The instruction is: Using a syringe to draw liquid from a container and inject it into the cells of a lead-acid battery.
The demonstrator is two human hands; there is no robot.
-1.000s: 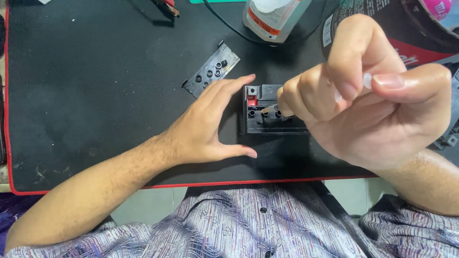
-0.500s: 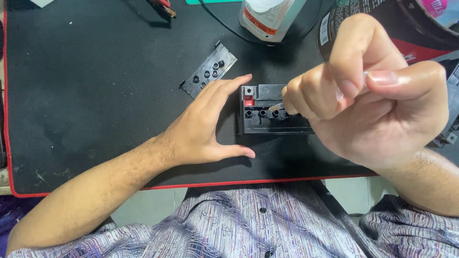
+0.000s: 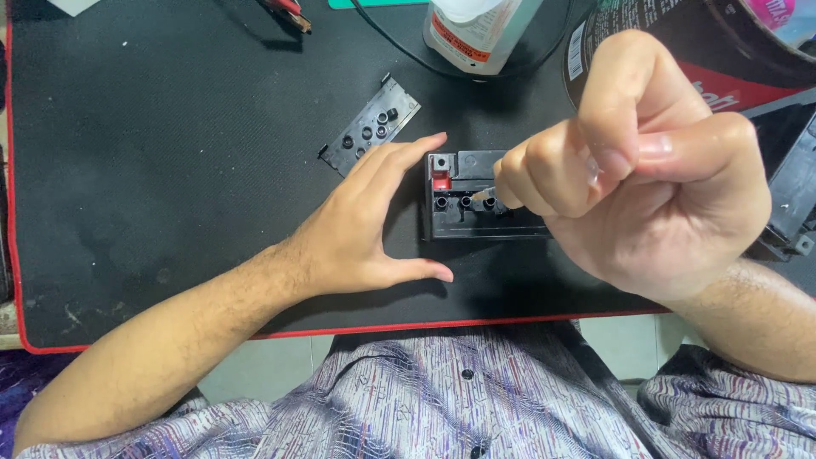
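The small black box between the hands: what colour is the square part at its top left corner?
Red, on the small black box; the head view shows it.

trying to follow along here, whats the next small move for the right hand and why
Probably ease the thin tool tip straight down into the open port it hovers over on the small black battery: the right hand pinches it there, and the left hand braces the battery's side.

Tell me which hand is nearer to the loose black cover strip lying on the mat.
Left. The left hand lies just below-right of the cover strip, fingertips close to it. The right hand is farther right, above the black battery case.
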